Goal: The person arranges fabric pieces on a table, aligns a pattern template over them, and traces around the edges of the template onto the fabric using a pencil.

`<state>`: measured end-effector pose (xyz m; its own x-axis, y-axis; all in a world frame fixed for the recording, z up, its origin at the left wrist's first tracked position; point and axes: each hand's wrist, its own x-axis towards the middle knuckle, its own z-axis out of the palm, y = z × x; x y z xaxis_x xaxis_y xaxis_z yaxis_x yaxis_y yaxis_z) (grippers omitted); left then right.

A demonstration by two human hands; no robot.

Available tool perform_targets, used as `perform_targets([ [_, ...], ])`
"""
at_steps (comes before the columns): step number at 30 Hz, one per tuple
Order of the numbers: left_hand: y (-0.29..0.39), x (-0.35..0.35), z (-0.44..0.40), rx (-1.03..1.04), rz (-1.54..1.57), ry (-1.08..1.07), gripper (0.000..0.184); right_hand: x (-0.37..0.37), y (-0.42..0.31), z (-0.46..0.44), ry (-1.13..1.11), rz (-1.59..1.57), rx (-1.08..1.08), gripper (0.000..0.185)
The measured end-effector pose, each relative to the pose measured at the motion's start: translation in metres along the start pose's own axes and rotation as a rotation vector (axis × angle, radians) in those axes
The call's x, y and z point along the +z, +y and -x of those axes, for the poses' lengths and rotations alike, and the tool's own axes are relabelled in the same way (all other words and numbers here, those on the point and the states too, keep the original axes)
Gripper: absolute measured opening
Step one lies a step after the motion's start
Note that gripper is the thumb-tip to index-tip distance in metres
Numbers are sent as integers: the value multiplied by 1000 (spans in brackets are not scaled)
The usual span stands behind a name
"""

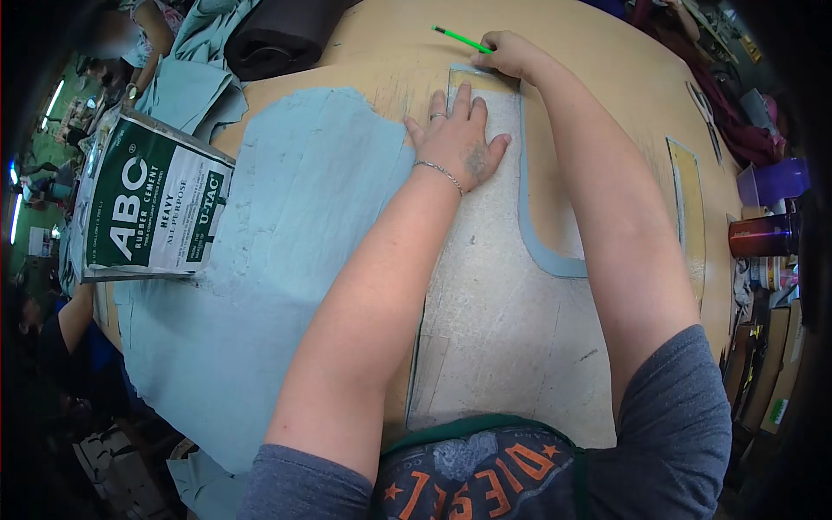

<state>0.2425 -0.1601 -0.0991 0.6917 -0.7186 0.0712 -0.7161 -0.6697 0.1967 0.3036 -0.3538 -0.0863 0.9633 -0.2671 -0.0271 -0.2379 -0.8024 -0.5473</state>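
A large pale, whitish flat template [494, 238] lies on the tan table. Blue-grey material [555, 264] shows along its curved right edge. My left hand [459, 143] is open, spread flat on the template's narrow upper part. At the template's far end, my right hand [511, 56] is closed around a bright green pencil [462, 39], whose free end points left. The pencil's other end is hidden by my fingers. To the left of my left hand lies a broad light blue sheet [295, 191].
A green and white rubber cement can [156, 204] stands on the left. A dark roll [282, 39] lies at the back. To the right are scissors [706, 117], a narrow yellowish strip [687, 195], a purple container [774, 182] and a tumbler [763, 236]. Other people are at the left.
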Motion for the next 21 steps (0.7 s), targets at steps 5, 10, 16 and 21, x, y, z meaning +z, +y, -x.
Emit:
perform_targets([
  [5, -10, -26, -21, 120, -75, -247, 75, 6, 5, 1, 404, -1017, 155, 29],
  [10, 1, -40, -34, 181, -125, -356, 80, 35, -7, 13, 403, -1182, 93, 32],
  [16, 7, -28, -41, 198, -37, -319, 81, 43, -10, 20, 389, -1035, -12, 25],
  [21, -4, -21, -44, 241, 1, -284, 75, 48, -10, 13, 369, -887, -36, 23],
])
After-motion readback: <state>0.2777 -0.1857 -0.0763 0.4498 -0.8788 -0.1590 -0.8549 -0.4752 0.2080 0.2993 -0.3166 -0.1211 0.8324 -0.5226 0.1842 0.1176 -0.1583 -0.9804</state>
